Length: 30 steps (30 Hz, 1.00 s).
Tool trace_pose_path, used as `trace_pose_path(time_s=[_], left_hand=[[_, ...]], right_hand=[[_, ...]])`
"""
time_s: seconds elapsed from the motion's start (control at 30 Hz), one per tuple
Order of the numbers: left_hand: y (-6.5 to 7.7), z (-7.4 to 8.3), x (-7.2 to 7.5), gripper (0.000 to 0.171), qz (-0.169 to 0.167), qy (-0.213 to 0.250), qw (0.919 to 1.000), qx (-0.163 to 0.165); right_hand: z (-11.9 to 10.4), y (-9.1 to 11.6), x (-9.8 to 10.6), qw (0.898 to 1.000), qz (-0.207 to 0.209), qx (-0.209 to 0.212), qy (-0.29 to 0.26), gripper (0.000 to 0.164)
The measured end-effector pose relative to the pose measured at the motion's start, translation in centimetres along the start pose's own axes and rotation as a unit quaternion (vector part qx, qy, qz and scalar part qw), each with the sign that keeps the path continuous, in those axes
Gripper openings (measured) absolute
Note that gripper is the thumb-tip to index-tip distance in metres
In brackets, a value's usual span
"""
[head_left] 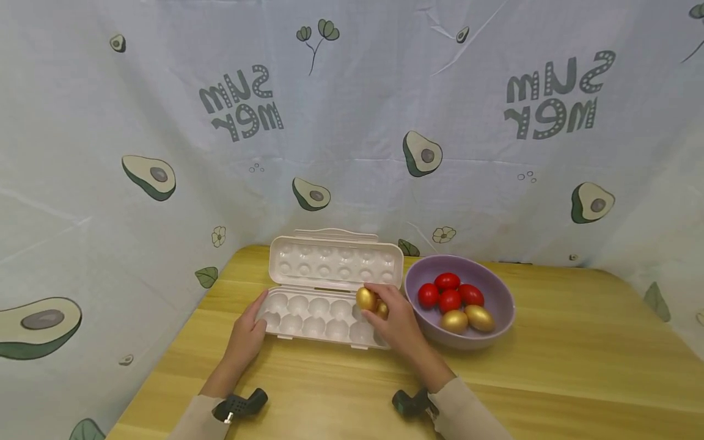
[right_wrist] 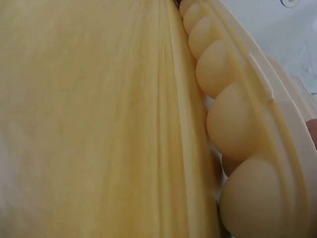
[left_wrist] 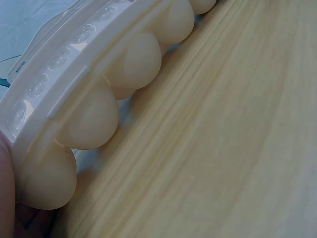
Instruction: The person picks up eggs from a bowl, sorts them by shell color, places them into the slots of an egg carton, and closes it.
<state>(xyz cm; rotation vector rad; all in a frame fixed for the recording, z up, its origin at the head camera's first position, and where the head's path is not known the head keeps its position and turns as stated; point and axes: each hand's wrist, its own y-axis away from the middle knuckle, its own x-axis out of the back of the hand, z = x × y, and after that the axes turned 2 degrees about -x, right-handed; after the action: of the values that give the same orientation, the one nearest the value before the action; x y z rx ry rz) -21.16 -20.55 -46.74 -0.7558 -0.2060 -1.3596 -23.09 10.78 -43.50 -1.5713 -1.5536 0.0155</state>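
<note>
Egg carton (head_left: 314,328): thin moulded plastic, smooth, shiny highlights inside lid (head_left: 335,263). Bowl (head_left: 474,343) at right: smooth, plastic-looking, soft sheen. Red eggs (head_left: 450,300) in bowl: glossy. Gold eggs (head_left: 480,318): polished, metallic-looking finish. Counter (head_left: 577,330): wood-grain surface, smooth, satin sheen. Far cloth (head_left: 352,116): printed fabric, matt, lightly creased. Sleeves (head_left: 470,415) at near edge: matt cloth. Wrist cameras (head_left: 409,404): smooth, plastic-looking.

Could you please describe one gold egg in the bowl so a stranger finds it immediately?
On the wooden table, right of the egg tray, stands a purple bowl. Two gold eggs lie at its near side; choose the right one, the bowl's rightmost egg.
</note>
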Motion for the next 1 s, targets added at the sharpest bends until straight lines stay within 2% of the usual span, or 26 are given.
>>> trace_pose_path(time_s=[0.4,0.6,0.7,1.0], left_hand=[[-0.04,-0.03,0.04,0.057,0.001,-0.004,1.0,-0.001],[0.0,-0.27,-0.02,0.058,-0.003,-0.008,1.0,0.001],[0.04,-0.22,-0.01,0.058,-0.001,-0.007,1.0,0.0],[0.08,-0.07,-0.04,0.058,0.001,-0.006,1.0,-0.002]], right_hand=[[-0.25,0.3,-0.28,1.0,-0.021,0.005,0.019,0.051],[-0.36,0.48,-0.4,0.999,-0.036,-0.009,0.024,0.036],[-0.31,0.47,-0.43,0.999,-0.036,-0.007,0.028,0.029],[-0.22,0.42,-0.54,0.999,-0.025,0.012,0.046,0.028]])
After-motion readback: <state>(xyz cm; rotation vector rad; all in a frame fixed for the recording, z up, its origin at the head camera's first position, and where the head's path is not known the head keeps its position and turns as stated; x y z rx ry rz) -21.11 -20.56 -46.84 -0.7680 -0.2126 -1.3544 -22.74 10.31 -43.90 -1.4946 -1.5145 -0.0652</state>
